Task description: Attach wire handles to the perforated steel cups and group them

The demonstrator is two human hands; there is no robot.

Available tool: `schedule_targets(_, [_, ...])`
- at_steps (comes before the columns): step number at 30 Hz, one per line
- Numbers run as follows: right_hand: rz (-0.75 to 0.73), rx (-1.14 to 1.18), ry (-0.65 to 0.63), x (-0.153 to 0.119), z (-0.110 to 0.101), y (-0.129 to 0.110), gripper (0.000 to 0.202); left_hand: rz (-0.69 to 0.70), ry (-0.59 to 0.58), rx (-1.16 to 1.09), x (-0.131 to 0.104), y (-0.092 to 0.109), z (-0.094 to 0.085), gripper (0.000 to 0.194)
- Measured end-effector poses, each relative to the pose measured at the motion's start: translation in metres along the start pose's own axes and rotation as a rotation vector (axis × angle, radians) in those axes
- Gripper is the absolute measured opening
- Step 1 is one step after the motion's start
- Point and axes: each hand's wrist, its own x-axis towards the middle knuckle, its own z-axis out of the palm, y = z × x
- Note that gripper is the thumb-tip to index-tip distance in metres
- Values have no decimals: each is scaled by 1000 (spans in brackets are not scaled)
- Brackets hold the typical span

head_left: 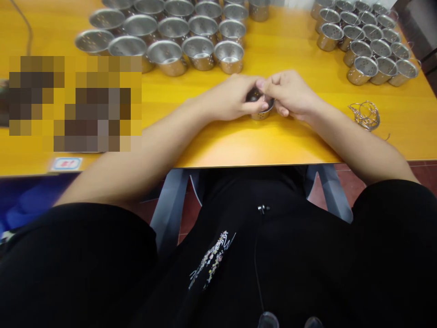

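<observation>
Black short-sleeved shirt [290, 255] fabric is seen nearest. Near the front of the yellow tabletop [218, 141], a small round perforated silver metal cup [261, 115] is gripped by the left hand [235, 98]; apparently, a thin silver wire [264, 96] is pinched at its rim by the right hand [295, 95]. Curved silver wires [368, 119] are heaped rightward; similar cups [165, 59] are ranked behind.

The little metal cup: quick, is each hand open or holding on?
Left hand: holding the metal cup.
Right hand: pinched closed at the cup; what's between can't be told.
</observation>
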Motion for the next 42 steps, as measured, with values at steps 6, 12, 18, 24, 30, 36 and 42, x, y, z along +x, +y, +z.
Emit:
schedule_targets(6, [66, 31, -11, -1, -1, 1, 62, -32, -20, 25, 0, -1, 1, 55])
schedule_targets(12, [91, 51, -3, -3, 1, -1, 60, -87, -45, 41, -1, 4, 0, 61])
schedule_targets(18, [58, 34, 1, -3, 0, 0, 62, -44, -26, 9, -2, 3, 0, 53])
schedule_targets(24, [-21, -37, -8, 1, -4, 8, 62, -60, -15, 6, -2, -5, 3, 58])
schedule_targets(30, [-94, -85, -8, 0, -4, 9, 63, -27, 29, -8, -1, -10, 4, 64])
schedule_targets(36, [-50, -35, 3, -3, 0, 1, 60, -23, 24, -11, -1, -7, 2, 53])
schedule_targets(42, [83, 41, -13, -5, 1, -3, 60, -19, 28, -8, -2, -10, 2, 50])
